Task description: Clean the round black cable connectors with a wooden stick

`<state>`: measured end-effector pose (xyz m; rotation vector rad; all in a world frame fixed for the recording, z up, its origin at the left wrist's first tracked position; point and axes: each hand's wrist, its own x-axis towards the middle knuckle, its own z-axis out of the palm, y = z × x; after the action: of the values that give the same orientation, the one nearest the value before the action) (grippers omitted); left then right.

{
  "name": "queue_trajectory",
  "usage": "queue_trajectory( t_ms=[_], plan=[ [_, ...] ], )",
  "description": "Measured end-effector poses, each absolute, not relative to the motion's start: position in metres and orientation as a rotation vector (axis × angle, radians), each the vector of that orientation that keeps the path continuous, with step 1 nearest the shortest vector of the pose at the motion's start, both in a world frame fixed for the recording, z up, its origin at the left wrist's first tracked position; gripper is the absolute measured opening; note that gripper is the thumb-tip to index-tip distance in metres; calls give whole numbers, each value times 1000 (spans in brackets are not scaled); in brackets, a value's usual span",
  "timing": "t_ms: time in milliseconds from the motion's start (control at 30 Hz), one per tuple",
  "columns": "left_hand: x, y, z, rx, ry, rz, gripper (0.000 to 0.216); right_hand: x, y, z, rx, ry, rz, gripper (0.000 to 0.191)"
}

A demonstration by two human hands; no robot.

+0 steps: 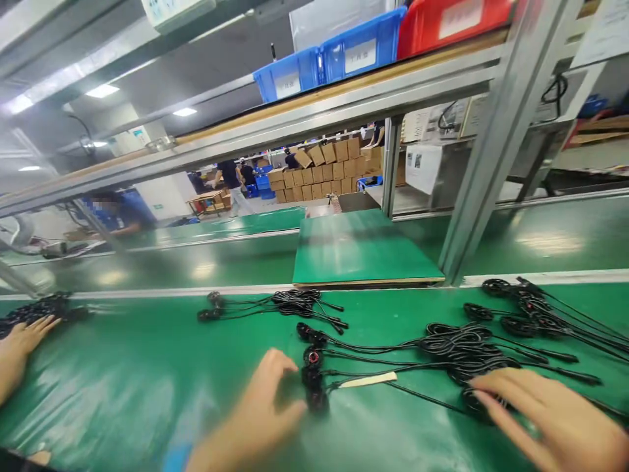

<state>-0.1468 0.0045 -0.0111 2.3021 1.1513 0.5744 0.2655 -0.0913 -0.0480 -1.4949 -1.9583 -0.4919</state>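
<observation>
Three storage bins were seen on the upper shelf [344, 98] of the workstation: two blue bins [289, 75] [361, 46] side by side and one red bin [452, 23] to their right, each bearing a white label; what was held inside them could not be made out from below.

On the green belt [122, 380], three black cable bundles lay within reach. The middle bundle [457, 351] was spread between the two hands, its coiled wire on the right and a row of four round black connector heads [313, 370] on the left, one of them showing a reddish ring. A pale paper tag [369, 379] was wrapped on one of its wires. The left hand [260, 419] was laid open and relaxed on the belt, fingers just beside the connector heads and perhaps touching them; nothing was clasped. The right hand [545, 416] was spread flat, fingertips pressed on the near edge of the coil, with nothing gripped.

A second bundle [289, 305] lay farther back near a raised green board [358, 249], and a third [531, 308] was found at the far right. At the left edge, another person's hand [19, 347] was resting against a further dark pile of cables [37, 308]. Stacked cardboard boxes [324, 170] were visible in the background.
</observation>
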Motion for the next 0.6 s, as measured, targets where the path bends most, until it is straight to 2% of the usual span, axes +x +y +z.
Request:
queue_trajectory(
  t_ms=[100,333,600],
  plan=[
    [-129,-2,-18,2356,1069,389,54,223,-74,-31,-1440,-2204,-429,19],
    [-116,19,-25,2450,1036,422,26,153,-36,-47,-1257,-2363,-417,29],
    [-121,34,-38,2350,1006,598,24,127,-51,-73,-1163,-2436,-540,21]
  ],
)
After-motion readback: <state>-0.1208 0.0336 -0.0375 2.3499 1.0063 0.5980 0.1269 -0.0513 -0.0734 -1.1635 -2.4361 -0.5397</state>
